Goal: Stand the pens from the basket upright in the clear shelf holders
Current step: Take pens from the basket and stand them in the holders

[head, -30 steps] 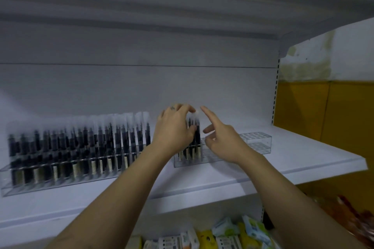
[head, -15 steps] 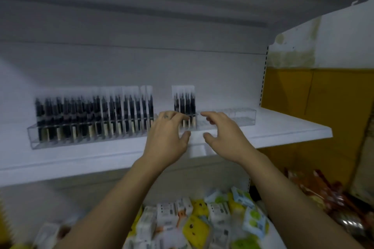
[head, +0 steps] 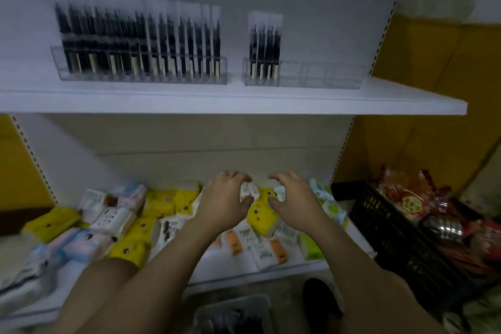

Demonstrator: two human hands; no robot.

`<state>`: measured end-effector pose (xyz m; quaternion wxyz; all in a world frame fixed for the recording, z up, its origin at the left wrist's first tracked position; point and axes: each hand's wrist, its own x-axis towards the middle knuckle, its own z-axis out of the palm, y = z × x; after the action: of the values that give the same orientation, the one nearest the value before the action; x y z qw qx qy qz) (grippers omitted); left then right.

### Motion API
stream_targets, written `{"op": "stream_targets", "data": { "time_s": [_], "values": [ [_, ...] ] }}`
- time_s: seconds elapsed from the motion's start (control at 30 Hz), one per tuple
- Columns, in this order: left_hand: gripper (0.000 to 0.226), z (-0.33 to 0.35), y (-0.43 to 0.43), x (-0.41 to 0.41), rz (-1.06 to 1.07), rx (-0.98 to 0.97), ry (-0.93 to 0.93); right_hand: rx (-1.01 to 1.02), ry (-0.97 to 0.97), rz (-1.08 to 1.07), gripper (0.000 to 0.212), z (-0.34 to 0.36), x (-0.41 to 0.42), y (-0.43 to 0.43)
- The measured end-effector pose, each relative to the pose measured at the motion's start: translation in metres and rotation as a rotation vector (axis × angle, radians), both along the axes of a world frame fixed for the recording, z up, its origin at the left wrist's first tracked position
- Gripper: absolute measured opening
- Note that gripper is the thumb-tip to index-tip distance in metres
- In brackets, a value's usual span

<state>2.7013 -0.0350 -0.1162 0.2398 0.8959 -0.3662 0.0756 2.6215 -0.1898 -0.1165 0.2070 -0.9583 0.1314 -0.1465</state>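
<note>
On the upper white shelf (head: 244,103) stand two clear holders. The left holder (head: 141,77) is packed with upright black pens (head: 135,35) in clear sleeves. The right holder (head: 325,76) has several pens (head: 265,46) at its left end; its other slots show nothing. My left hand (head: 225,200) and my right hand (head: 291,198) hang side by side below that shelf, in front of the lower one, fingers loosely curled and holding nothing. A grey basket (head: 257,304) with dark pens, blurred, sits at the bottom edge under my forearms.
The lower shelf (head: 244,266) is covered with yellow, white and blue tissue packs (head: 162,203). A black crate (head: 393,225) of red packets stands on the floor at the right. A dark shoe (head: 320,295) shows beside the basket. Yellow wall panels flank the shelving.
Both hands have come down from the right holder on the upper shelf to the level of the lower shelf. The view has tilted down, so the basket now shows.
</note>
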Motion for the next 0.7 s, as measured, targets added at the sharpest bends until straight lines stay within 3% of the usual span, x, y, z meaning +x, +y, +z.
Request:
{"op": "stream_targets", "data": {
  "time_s": [0.37,0.53,0.63,0.7],
  "values": [
    [0.048,-0.159,0.012,-0.018,0.053,0.234,0.454,0.227,0.479,0.012,0.049,-0.169,-0.011,0.002],
    [0.014,-0.223,0.016,-0.032,0.027,0.321,0.68,0.299,0.664,0.074,0.027,-0.244,-0.009,0.012],
    [0.034,-0.249,0.015,-0.031,0.085,0.374,0.773,0.299,0.734,0.089,0.019,-0.256,-0.014,0.016],
    [0.038,-0.27,0.016,-0.027,0.104,0.418,0.824,0.318,0.851,0.122,0.027,-0.27,-0.024,0.018]
  ]
}}
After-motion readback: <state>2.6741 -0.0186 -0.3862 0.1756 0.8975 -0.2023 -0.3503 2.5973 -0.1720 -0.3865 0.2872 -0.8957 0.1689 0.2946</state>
